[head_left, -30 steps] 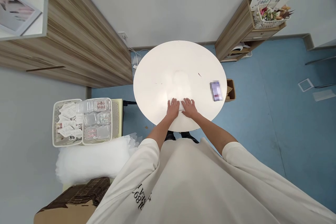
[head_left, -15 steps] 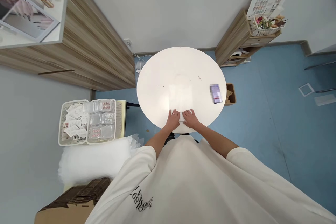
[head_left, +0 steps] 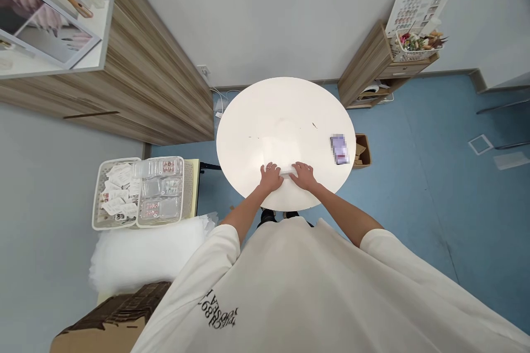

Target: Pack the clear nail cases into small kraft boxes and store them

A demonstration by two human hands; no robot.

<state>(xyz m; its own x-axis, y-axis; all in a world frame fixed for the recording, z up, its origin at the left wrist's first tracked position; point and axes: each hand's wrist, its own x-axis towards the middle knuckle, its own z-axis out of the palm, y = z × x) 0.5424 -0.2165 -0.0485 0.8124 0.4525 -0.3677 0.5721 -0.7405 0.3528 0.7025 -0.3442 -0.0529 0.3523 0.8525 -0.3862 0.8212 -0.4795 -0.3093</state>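
A thin, whitish sheet [head_left: 282, 146] lies flat on the round white table [head_left: 248, 105]; its outline barely stands out from the tabletop. Its near edge is gathered into a narrow white roll or fold [head_left: 286, 171], running crosswise near the table's front. My left hand [head_left: 271, 177] presses on the left end of this fold, its fingers curled over it. At the right end, my right hand [head_left: 305, 176] grips in the same way, thumb inward. The fold's middle shows between my thumbs, while its ends are hidden under my fingers.
A purple, blurred flat item [head_left: 340, 149] lies at the table's right. Left are white baskets [head_left: 138, 193] with packets and clear boxes, a stack of white sheets [head_left: 153, 256] and cardboard [head_left: 107, 325]. A wooden cabinet [head_left: 165, 66], shelf unit [head_left: 368, 71] and carton [head_left: 362, 151] surround the table.
Both hands have moved forward, away from my body, and slightly apart. The white fold has moved forward with them, and more of it shows between my hands.
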